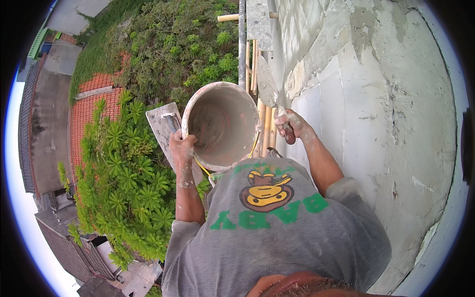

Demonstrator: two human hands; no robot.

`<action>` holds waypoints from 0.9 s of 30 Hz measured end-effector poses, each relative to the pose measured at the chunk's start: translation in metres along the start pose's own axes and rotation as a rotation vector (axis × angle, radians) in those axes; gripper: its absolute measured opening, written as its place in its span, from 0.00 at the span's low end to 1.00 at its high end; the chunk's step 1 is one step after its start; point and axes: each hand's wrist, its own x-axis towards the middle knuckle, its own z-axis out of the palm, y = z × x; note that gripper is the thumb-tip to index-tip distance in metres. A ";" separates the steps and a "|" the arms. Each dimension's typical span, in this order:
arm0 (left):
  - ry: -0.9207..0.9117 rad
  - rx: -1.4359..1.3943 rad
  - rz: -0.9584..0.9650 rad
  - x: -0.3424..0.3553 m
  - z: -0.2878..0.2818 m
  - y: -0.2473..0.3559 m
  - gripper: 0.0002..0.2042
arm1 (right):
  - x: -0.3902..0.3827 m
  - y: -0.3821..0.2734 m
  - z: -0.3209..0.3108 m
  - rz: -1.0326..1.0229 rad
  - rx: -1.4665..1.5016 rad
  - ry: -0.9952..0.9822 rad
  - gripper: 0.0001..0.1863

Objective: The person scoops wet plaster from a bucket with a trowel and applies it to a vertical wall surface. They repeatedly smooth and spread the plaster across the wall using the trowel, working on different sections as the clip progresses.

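Observation:
A mortar-smeared bucket (246,111) is tilted in front of my body, its mouth facing up toward me and grey residue coating the inside. My left hand (182,146) is closed on its left rim, thumb over the edge. Against the bucket's outer left side is a flat rectangular plastering float (162,120); its handle runs down to my left fingers, which seem to hold it too. My right hand (292,124) is wrapped around the handle of a pointed trowel (267,83), blade directed away from me, beside the wall. Mortar clings to the blade and my fingers.
A patchily plastered grey wall (368,119) rises close on my right. Bamboo poles (266,129) and a grey upright pole (242,44) stand beyond the bucket. To the left, far below, are leafy trees (123,178) and a red tiled roof (94,110).

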 end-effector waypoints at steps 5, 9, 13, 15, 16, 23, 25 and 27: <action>0.085 0.117 0.069 -0.007 0.005 0.017 0.14 | -0.018 -0.016 0.018 -0.006 -0.269 0.143 0.09; -0.018 0.066 -0.047 -0.014 0.005 0.028 0.18 | -0.025 -0.019 0.046 0.074 -0.563 0.258 0.08; -0.182 0.075 0.091 -0.030 0.006 0.059 0.17 | -0.002 0.000 0.040 0.073 -0.724 0.293 0.08; -0.181 0.173 0.157 -0.030 0.007 0.060 0.16 | 0.004 -0.014 0.045 0.133 -0.684 0.337 0.08; -0.179 0.220 0.192 -0.029 0.008 0.061 0.15 | 0.011 -0.023 0.047 0.160 -0.665 0.359 0.08; -0.251 0.022 0.067 -0.029 0.007 0.028 0.12 | 0.042 -0.054 0.049 0.258 -0.682 0.369 0.05; -0.190 0.056 0.122 -0.039 0.004 0.048 0.12 | 0.069 -0.036 0.016 0.320 -0.693 0.384 0.05; -0.100 0.054 0.148 -0.042 0.014 0.045 0.12 | 0.062 -0.025 -0.019 0.163 -0.498 0.406 0.06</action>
